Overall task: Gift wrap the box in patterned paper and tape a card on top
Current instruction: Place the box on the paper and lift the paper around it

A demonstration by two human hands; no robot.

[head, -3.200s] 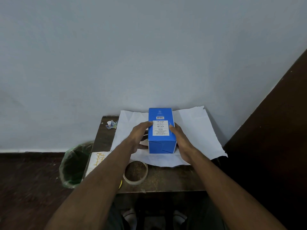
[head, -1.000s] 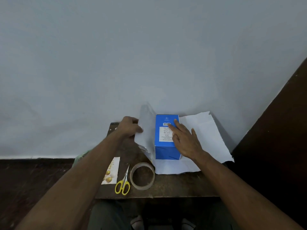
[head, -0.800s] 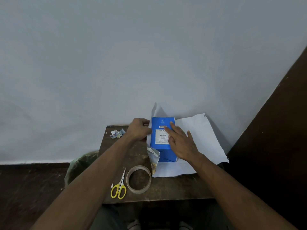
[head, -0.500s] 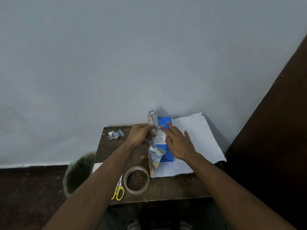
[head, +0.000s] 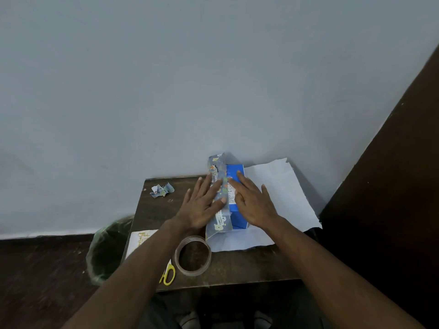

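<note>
Left flap of paper folded up over box, both hands flat on it.

Blue box [head: 236, 205] sits mid-table on the paper [head: 280, 198], white side up. Left hand [head: 202, 207], fingers straight, presses the patterned flap [head: 219, 198] onto box side/top, prob. to crease it; right hand [head: 254, 205], also flat, steadies box top, gripping nothing. Tape roll [head: 193, 255] w/ scissors [head: 168, 275] near front edge, card [head: 140, 241] at left. Green-lined bin [head: 107, 248] beside table; contents too dark to tell.
</note>
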